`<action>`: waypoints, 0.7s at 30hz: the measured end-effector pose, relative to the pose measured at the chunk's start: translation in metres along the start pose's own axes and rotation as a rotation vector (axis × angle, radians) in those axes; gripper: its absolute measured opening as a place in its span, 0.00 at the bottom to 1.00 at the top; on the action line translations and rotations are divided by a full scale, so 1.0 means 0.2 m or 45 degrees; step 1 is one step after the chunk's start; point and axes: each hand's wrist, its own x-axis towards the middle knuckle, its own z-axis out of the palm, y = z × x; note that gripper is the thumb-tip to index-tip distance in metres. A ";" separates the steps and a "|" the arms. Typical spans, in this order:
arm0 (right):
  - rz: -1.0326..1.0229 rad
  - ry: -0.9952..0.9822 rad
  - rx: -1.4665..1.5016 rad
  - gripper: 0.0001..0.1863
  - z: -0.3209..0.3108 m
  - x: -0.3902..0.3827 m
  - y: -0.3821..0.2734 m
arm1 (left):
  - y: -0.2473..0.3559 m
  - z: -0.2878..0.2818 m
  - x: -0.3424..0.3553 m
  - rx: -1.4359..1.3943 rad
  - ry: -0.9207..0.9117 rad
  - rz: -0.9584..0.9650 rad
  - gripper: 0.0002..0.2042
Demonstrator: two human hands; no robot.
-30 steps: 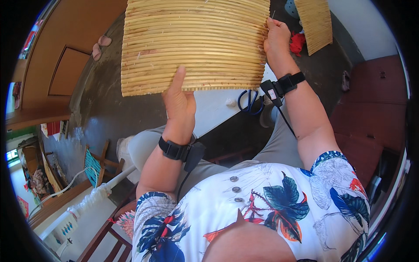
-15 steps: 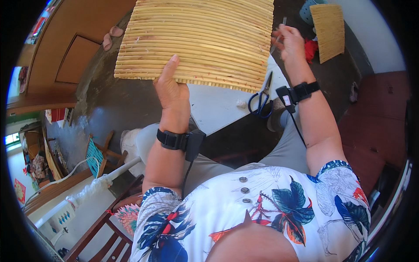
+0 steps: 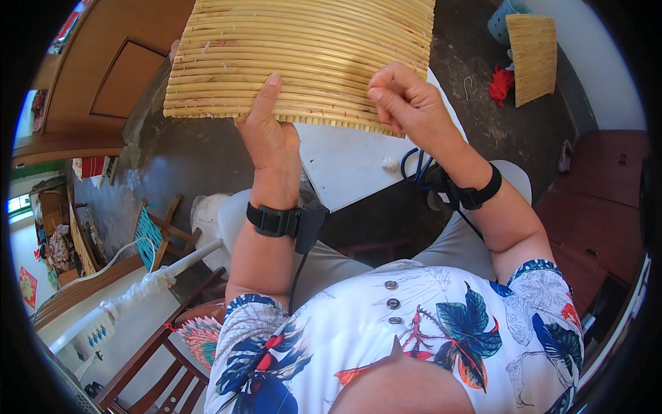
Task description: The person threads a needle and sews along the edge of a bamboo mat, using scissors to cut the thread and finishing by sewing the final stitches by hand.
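Note:
A mat of yellow reed-like sticks (image 3: 296, 62) is held over a white tabletop, its far edge running out of view. My left hand (image 3: 267, 138) grips its near edge, thumb on top and fingers hidden underneath. My right hand (image 3: 407, 103) hovers at or touches the near right part of the mat, thumb and forefinger pinched together. Whatever lies between those fingertips is too small or hidden to name. Blue-handled scissors (image 3: 416, 167) rest by the tabletop edge, their blades hidden behind my right hand and forearm.
The white tabletop (image 3: 345, 169) carries a small whitish clump (image 3: 390, 163). A smaller stick mat (image 3: 534, 62) leans beside a blue basket (image 3: 507, 19) and red cloth (image 3: 501, 85). Dark red cabinets (image 3: 596, 186) stand right; a wooden chair (image 3: 155, 376) stands left.
My right hand has moved left from beyond the mat's right edge to over its near right part. The thin pale strip it held no longer shows. The mat has shifted slightly left and up.

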 end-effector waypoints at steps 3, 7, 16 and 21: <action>0.079 -0.074 0.017 0.03 0.06 -0.02 -0.01 | 0.00 0.01 -0.01 0.020 -0.027 0.000 0.24; 0.134 -0.078 0.038 0.05 0.09 -0.04 0.00 | -0.02 0.02 -0.02 0.049 -0.051 0.020 0.24; 0.278 -0.072 0.059 0.06 0.08 -0.04 -0.06 | -0.01 0.05 -0.05 0.184 -0.108 0.079 0.23; 0.252 -0.070 0.106 0.05 0.09 -0.04 -0.04 | -0.03 0.05 -0.05 0.162 -0.153 0.111 0.22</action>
